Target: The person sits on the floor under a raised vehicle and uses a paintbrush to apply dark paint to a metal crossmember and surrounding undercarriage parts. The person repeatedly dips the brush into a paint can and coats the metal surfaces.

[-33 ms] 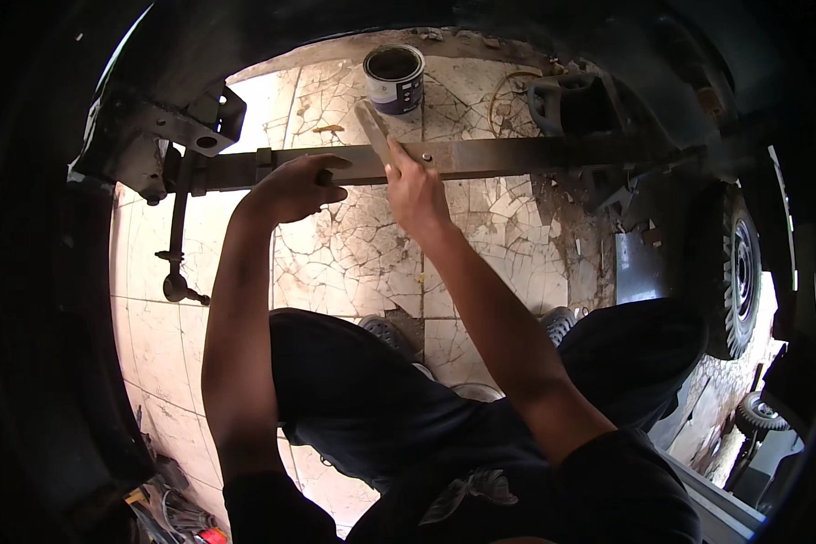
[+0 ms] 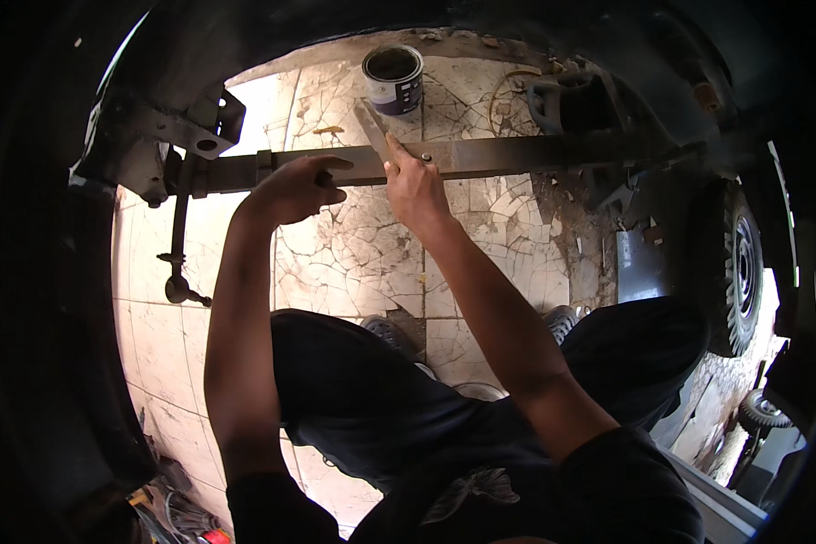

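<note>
A dark metal beam point(image 2: 508, 156) runs across in front of me, beneath the vehicle's frame. My right hand point(image 2: 417, 190) is closed on a flat pale strip-like tool point(image 2: 370, 126), index finger stretched along it; the tool lies slantwise across the beam, its far end pointing away toward a paint can. Its exact kind I cannot make out. To the left, my left hand point(image 2: 297, 190) is at the beam with index finger and thumb apart. The small dark patch between them is too shadowed to read.
The open paint can point(image 2: 393, 94) stands on the cracked tile floor point(image 2: 335, 263) beyond the beam. A rod with a ball joint point(image 2: 178, 288) hangs at the left. On the right is a tyre point(image 2: 742, 272). Assorted clutter point(image 2: 177, 512) lies at the lower left.
</note>
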A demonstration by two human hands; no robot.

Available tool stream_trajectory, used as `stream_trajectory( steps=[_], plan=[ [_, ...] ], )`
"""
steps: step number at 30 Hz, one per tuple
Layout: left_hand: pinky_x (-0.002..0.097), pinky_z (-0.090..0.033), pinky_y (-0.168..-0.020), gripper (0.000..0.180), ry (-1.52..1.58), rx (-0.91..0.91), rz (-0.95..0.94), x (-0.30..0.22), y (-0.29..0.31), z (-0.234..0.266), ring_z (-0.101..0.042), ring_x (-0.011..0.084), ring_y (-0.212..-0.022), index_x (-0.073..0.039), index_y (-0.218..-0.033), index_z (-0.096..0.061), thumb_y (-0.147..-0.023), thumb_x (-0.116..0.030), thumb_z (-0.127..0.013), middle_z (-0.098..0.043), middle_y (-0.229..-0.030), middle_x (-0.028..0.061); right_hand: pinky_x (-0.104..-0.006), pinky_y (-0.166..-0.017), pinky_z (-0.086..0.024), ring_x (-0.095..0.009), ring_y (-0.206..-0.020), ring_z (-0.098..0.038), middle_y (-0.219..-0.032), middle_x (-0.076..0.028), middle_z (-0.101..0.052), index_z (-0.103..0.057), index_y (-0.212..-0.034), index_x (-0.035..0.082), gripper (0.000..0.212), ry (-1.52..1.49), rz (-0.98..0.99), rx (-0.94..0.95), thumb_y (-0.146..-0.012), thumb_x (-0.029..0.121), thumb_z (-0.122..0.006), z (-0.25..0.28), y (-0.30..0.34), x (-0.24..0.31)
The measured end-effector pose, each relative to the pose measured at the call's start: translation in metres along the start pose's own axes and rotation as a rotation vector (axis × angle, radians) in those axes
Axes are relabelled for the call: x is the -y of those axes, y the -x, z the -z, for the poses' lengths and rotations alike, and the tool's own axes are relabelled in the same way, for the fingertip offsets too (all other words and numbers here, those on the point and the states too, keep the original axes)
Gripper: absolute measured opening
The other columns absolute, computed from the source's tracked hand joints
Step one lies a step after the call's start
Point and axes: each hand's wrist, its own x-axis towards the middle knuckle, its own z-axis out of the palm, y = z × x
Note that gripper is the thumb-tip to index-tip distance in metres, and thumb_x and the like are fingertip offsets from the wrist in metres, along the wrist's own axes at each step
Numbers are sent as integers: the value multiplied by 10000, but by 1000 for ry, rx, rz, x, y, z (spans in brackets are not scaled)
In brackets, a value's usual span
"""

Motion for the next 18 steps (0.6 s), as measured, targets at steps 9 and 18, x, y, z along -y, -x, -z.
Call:
stream_trajectory(
  steps=[9, 18],
  plan=[
    [313, -529, -673, 567, 84, -33, 23, 27, 20, 4, -586, 107, -705, -184, -1493, -549, -954, -108, -707, -680, -870, 37, -532, -805, -562, -493, -875, -698, -913, -338, -687, -461, -1537, 126, 522, -31, -56, 118, -1033, 212, -564, 32, 69, 1],
    [317, -516, -685, 532, 77, -1, 105, 26, 30, 0, -575, 105, -702, -166, -1462, -581, -953, -138, -736, -695, -844, 31, -525, -814, -570, -483, -897, -702, -897, -328, -696, -451, -1549, 175, 529, 57, 24, 79, -1035, 220, -569, 23, -12, -4]
  ],
)
